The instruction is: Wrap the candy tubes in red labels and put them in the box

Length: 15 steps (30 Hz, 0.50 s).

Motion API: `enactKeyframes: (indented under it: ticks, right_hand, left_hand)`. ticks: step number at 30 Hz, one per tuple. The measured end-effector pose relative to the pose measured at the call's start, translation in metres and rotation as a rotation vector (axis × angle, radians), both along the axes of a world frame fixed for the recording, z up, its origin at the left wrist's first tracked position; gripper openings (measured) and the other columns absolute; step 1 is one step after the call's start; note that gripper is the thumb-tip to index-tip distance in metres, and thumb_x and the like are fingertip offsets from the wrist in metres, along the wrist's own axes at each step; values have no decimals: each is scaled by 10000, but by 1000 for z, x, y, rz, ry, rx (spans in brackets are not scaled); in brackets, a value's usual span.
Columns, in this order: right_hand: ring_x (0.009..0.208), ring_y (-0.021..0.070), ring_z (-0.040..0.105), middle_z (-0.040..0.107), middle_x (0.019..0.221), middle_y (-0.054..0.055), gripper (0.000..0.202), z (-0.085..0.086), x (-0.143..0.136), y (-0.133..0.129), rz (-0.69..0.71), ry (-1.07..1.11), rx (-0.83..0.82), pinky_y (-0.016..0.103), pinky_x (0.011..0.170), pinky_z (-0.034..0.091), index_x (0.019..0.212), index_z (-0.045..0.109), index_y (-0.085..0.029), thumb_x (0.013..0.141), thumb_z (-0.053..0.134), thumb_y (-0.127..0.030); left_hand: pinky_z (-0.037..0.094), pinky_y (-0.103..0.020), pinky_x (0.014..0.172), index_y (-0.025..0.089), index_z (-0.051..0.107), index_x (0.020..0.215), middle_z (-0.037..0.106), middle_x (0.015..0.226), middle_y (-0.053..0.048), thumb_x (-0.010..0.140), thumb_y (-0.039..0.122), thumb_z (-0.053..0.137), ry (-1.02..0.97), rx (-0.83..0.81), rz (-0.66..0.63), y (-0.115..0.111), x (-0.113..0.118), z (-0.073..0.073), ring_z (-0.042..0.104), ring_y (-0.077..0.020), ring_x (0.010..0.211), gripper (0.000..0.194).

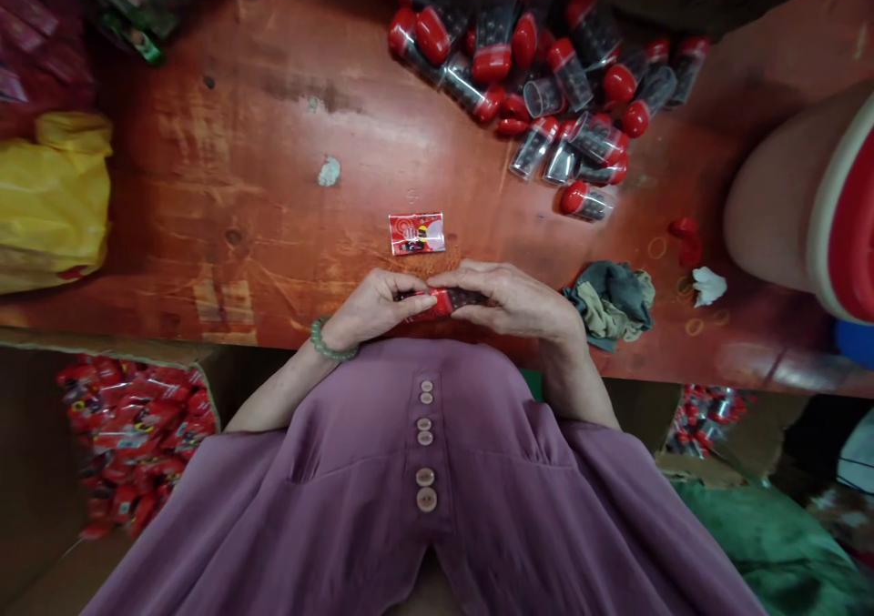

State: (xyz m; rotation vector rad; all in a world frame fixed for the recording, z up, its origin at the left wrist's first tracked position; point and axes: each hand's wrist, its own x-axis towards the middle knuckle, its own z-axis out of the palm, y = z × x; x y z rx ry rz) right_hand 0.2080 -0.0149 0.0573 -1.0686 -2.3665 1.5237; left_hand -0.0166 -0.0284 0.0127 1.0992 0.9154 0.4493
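Note:
Both hands meet at the table's front edge around a small red-capped tube with dark contents (442,302). My left hand (381,305), with a green bead bracelet at the wrist, pinches the tube's left part between thumb and fingers. My right hand (509,297) is closed over its right part, fingers reaching across the top. Parts of the tube are hidden by the fingers. Just beyond the hands, a flat red printed packet (417,233) lies on the wooden table (287,188).
Many red-capped clear tubes (492,61) are heaped at the back. A yellow bag (51,202) lies left, a crumpled cloth (611,302) and a large tub (778,197) right. Below the edge, cardboard boxes hold red packets (140,425) and more tubes (706,416).

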Motion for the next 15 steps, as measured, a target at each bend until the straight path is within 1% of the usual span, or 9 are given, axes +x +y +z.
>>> enactKeyframes:
  ticks: [2, 4, 7, 10, 15]
  right_hand:
    - [1000, 211, 666, 698, 1133, 81, 396, 0, -2, 1, 6, 2, 9, 366, 878, 537, 1308, 601, -222, 915, 593, -182]
    - [1029, 220, 662, 698, 1149, 85, 376, 1, -4, 2, -7, -7, 34, 381, 896, 539, 1287, 605, -221, 913, 591, -180]
    - [1046, 221, 661, 707, 1156, 85, 345, 1, -4, 4, -23, 9, 46, 383, 918, 537, 1256, 614, -209, 912, 598, -187]
    - [1048, 209, 668, 716, 1159, 79, 322, -2, -3, 5, -62, 57, 25, 361, 929, 531, 1233, 623, -199, 910, 619, -204]
    - [1059, 206, 677, 723, 1154, 87, 299, -10, -4, 2, -119, 83, -10, 344, 942, 528, 1192, 647, -176, 897, 655, -223]
  left_hand:
    - [477, -235, 614, 151, 760, 772, 733, 722, -28, 821, 374, 675, 2, -14, -17, 2, 1, 1, 610, -118, 614, 244]
    - [482, -239, 631, 149, 771, 807, 740, 740, -35, 821, 375, 676, 19, 1, -14, 5, 2, 1, 623, -125, 636, 245]
    - [494, -243, 664, 155, 791, 883, 764, 789, -40, 790, 377, 713, 32, 29, 37, 10, 2, 4, 649, -135, 677, 253]
    - [501, -239, 673, 169, 803, 888, 778, 811, -35, 741, 386, 765, 48, 37, 71, 12, 0, 6, 658, -137, 686, 264]
    - [508, -236, 648, 193, 813, 868, 785, 800, -31, 731, 367, 770, 100, 13, 52, 11, -5, 4, 664, -140, 675, 225]
